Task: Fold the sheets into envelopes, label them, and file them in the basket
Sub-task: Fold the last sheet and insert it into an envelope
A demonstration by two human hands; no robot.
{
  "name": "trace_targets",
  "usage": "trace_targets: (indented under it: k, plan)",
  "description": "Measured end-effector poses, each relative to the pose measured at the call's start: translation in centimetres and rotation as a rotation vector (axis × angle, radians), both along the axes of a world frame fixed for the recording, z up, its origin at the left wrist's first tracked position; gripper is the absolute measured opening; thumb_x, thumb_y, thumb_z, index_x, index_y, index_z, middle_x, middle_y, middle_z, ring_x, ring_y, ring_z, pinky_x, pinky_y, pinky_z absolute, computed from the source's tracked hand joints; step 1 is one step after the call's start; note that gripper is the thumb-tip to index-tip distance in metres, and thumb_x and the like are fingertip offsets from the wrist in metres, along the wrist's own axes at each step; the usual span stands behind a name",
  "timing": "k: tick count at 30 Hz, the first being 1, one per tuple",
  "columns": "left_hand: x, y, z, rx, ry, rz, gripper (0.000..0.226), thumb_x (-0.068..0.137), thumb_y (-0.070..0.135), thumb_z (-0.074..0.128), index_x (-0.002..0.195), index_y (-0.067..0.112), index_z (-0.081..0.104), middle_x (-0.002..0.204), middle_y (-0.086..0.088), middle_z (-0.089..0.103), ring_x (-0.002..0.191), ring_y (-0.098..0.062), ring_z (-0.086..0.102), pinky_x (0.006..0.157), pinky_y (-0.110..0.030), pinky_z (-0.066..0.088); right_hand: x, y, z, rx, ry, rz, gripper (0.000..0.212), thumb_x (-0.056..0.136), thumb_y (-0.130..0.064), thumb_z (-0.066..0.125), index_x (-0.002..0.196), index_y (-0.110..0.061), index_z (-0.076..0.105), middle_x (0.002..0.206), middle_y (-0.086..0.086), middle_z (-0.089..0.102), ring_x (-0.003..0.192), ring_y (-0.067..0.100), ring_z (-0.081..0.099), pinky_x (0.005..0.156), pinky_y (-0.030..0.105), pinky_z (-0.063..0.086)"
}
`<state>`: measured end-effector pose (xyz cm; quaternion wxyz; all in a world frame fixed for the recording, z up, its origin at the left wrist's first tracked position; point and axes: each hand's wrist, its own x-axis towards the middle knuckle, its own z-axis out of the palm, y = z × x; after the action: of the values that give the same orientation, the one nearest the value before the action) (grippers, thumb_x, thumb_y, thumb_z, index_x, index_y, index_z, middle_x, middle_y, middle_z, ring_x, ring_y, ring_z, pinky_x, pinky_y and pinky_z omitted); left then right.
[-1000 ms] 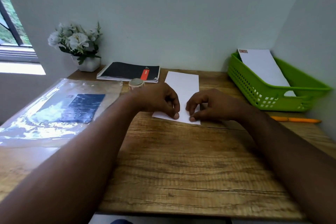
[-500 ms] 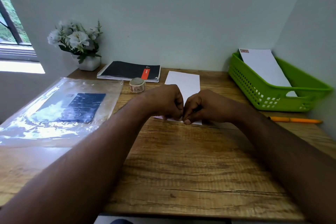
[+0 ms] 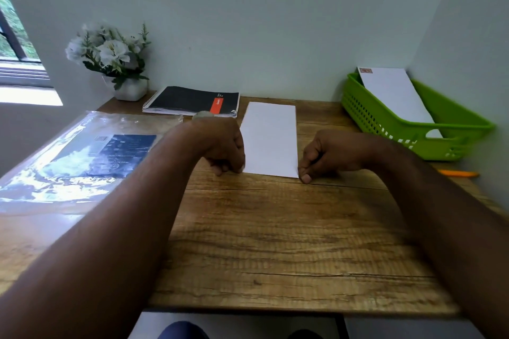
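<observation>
Folded white paper sheet (image 3: 271, 140), a long narrow rectangle, lies flat on the wooden desk (image 3: 275, 242) at the centre of the frame, its long axis running from the near edge up toward the back wall and leaning slightly left at the top. The left hand (image 3: 221, 146) rests at the sheet's lower left corner and the right hand (image 3: 330, 154) at its lower right corner; both are curled into loose fists with fingertips pressed down on the desk, touching the paper's near edge, though whether either actually pinches the paper cannot be told. Right of the sheet, in the upper right of the frame, sits a green perforated plastic basket (image 3: 385, 129) with a white envelope (image 3: 396, 96) leaning inside, a small reddish stamp at its top corner. Below the basket an orange pen (image 3: 457, 173) lies on the desk near the right wall. Above and left of the sheet lies a black spiral notebook with an orange stripe (image 3: 190, 100), and just in front of it a small tape roll (image 3: 203, 115) is partly hidden by the left wrist. A clear plastic sleeve holding a dark blue booklet (image 3: 91, 157) covers the left of the desk, and a white pot of white flowers (image 3: 113, 63) stands in the upper left corner.
</observation>
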<state>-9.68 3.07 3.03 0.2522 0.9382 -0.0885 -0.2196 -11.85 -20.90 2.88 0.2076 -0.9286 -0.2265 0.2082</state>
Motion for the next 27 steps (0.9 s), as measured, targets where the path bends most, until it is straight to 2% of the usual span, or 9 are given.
trace_targets:
  k: [2,5,8,10,14,19,21,24,27]
  plan:
    - [0.0,0.5,0.3,0.026,0.014,0.024,0.005,0.078,0.005,0.075,0.082,0.004,0.073,0.068,-0.007,0.07,0.056,-0.014,0.063,0.052,-0.025,0.053,0.0,0.0,0.0,0.001,0.004,-0.015,0.005,0.077,-0.024,0.076,0.079,-0.029,0.076,0.086,-0.007,0.074,0.065,-0.005,0.054,0.062,0.017,0.042]
    - [-0.3,0.8,0.7,0.133,0.02,-0.093,0.003,0.082,0.014,0.072,0.081,0.011,0.071,0.071,-0.002,0.066,0.06,-0.013,0.058,0.052,-0.023,0.045,-0.3,-0.1,-0.3,0.025,0.023,-0.013,0.003,0.08,-0.022,0.074,0.08,-0.024,0.076,0.083,-0.005,0.073,0.064,-0.004,0.053,0.063,0.021,0.041]
    - [-1.0,-0.4,0.6,0.171,-0.012,-0.212,0.007,0.085,0.02,0.068,0.079,0.018,0.066,0.08,0.002,0.064,0.072,-0.014,0.059,0.06,-0.024,0.045,-0.2,0.2,-0.9,0.191,-0.134,-0.046,0.008,0.084,-0.024,0.07,0.076,-0.026,0.072,0.078,-0.009,0.068,0.068,-0.001,0.055,0.066,0.023,0.041]
    - [-1.5,-1.6,0.1,0.171,-0.101,-0.258,0.008,0.086,0.022,0.065,0.079,0.025,0.061,0.084,0.006,0.061,0.082,-0.013,0.057,0.068,-0.025,0.045,-0.1,1.1,-1.2,0.283,-0.232,-0.038,0.006,0.084,-0.025,0.07,0.079,-0.03,0.071,0.083,-0.012,0.068,0.074,-0.002,0.058,0.067,0.019,0.041]
    - [-1.6,-3.4,-0.8,0.065,-0.253,-0.287,0.003,0.084,0.02,0.064,0.087,0.021,0.065,0.083,0.007,0.062,0.079,-0.01,0.057,0.065,-0.024,0.043,0.1,2.6,-2.3,0.199,-0.25,0.079,0.011,0.077,-0.024,0.077,0.077,-0.033,0.07,0.091,-0.013,0.067,0.084,0.002,0.059,0.07,0.019,0.043]
    - [-0.6,-1.0,-0.3,0.152,-0.211,-0.195,0.005,0.078,0.016,0.073,0.082,0.014,0.07,0.08,-0.002,0.07,0.07,-0.011,0.061,0.07,-0.029,0.05,0.9,1.5,-1.9,0.171,-0.28,0.006,0.014,0.073,-0.024,0.081,0.071,-0.033,0.07,0.082,-0.012,0.07,0.077,-0.001,0.061,0.069,0.02,0.043]
    - [-0.3,-0.2,-0.1,0.176,-0.187,-0.185,0.008,0.077,0.017,0.076,0.079,0.012,0.07,0.077,-0.003,0.071,0.063,-0.01,0.06,0.07,-0.029,0.049,0.9,1.0,-1.8,0.155,-0.296,0.015,0.009,0.073,-0.025,0.081,0.074,-0.029,0.072,0.081,-0.013,0.07,0.077,-0.001,0.061,0.069,0.019,0.045]
    - [-0.5,-0.5,-0.2,0.167,-0.237,-0.207,0.015,0.077,0.023,0.077,0.071,0.018,0.064,0.073,0.002,0.066,0.068,-0.012,0.06,0.069,-0.03,0.05,0.8,0.8,-1.7,0.107,-0.314,0.052,0.015,0.073,-0.031,0.08,0.087,-0.028,0.074,0.09,-0.014,0.069,0.081,-0.002,0.061,0.07,0.015,0.047]
    - [-1.0,-1.3,-0.4,0.142,-0.308,-0.268,0.014,0.076,0.026,0.077,0.083,0.02,0.067,0.082,0.005,0.066,0.079,-0.013,0.06,0.075,-0.031,0.051,0.8,1.1,-1.2,0.0,-0.34,0.103,0.021,0.078,-0.035,0.075,0.097,-0.027,0.074,0.099,-0.014,0.066,0.085,-0.002,0.059,0.072,0.014,0.044]
